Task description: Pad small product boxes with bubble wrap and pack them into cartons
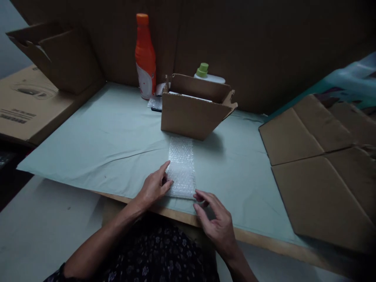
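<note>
A strip of bubble wrap (181, 168) lies flat on the pale green cloth near the table's front edge; its near half looks thicker, as if doubled over. My left hand (154, 184) is at the strip's left edge, index finger and thumb apart, fingertips touching or almost touching the plastic. At the near right corner is my right hand (214, 219), its thumb and fingers curved with a gap between them; whether a fingertip touches the wrap I cannot tell. Just beyond the strip stands an open cardboard box (188, 115) with something white inside.
Behind stand an orange bottle (145, 58) and a white bottle with a green cap (202, 70). A dark flat object (156, 109) pokes out beside the box. Cardboard boxes flank the cloth: an open one (67, 58) on a printed carton (26, 102) left, a large one (323, 184) right.
</note>
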`<state>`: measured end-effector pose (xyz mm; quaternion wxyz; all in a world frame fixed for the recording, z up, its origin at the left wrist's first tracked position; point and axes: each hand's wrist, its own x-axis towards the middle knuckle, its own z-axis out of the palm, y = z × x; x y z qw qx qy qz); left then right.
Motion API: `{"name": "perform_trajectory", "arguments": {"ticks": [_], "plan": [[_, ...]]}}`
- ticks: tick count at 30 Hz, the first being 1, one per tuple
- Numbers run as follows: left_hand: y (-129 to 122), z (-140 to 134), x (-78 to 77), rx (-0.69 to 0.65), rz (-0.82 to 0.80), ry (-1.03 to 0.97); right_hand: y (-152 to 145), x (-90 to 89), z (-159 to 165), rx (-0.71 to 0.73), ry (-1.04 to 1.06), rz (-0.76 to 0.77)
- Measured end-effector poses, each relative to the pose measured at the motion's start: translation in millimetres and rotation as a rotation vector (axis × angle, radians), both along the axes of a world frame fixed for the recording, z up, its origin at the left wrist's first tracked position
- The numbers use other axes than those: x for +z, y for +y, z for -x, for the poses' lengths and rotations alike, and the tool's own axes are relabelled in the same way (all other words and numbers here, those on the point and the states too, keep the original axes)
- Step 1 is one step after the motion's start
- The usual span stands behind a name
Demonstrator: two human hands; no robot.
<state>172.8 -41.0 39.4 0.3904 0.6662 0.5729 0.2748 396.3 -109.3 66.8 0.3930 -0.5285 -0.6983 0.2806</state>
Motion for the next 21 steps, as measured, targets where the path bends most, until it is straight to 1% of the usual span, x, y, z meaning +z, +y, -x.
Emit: {"name": "perform_trajectory", "arguments": {"ticks": [1,3,5,7,9,11,13,14,16,17,19,20,21], "plan": [[1.2,0.5,-3.6,-0.001,-0.011,0.024,2.6,-4.0,-0.3,0.03,-0.107,-0.087],[1.2,0.4,-9.9,0.005,-0.044,0.075,10.0,-12.5,0.7,0.097,-0.294,-0.19],[-1.0,-0.1,-12.7,0.024,-0.102,0.132,18.3,-19.9,2.9,0.151,-0.435,-0.224],[-6.0,0.9,-10.5,0.034,-0.2,0.16,25.2,-24.1,5.0,0.176,-0.513,-0.24],[-14.6,4.2,-3.8,-0.002,-0.319,0.15,29.4,-24.0,6.8,0.176,-0.524,-0.26],[-26.1,8.3,4.0,-0.106,-0.411,0.125,31.6,-20.4,8.4,0.189,-0.468,-0.26],[-36.4,10.5,8.9,-0.211,-0.448,0.109,32.8,-15.4,9.7,0.222,-0.373,-0.208],[-39.6,10.6,9.5,-0.232,-0.451,0.101,33.4,-13.2,10.1,0.236,-0.327,-0.166],[-40.0,8.6,7.1,-0.2,-0.432,0.091,34.1,-10.1,10.2,0.206,-0.272,-0.105],[-37.1,7.0,4.7,-0.162,-0.416,0.094,34.1,-9.5,9.7,0.162,-0.271,-0.111],[-27.1,3.6,-1.1,-0.091,-0.375,0.123,32.9,-9.8,8.2,0.049,-0.31,-0.19],[-21.3,2.3,-3.8,-0.066,-0.359,0.146,32.0,-10.6,7.5,0.011,-0.341,-0.245],[-15.9,1.3,-6.2,-0.048,-0.352,0.17,31.3,-11.9,7.2,0.002,-0.375,-0.292]]}}
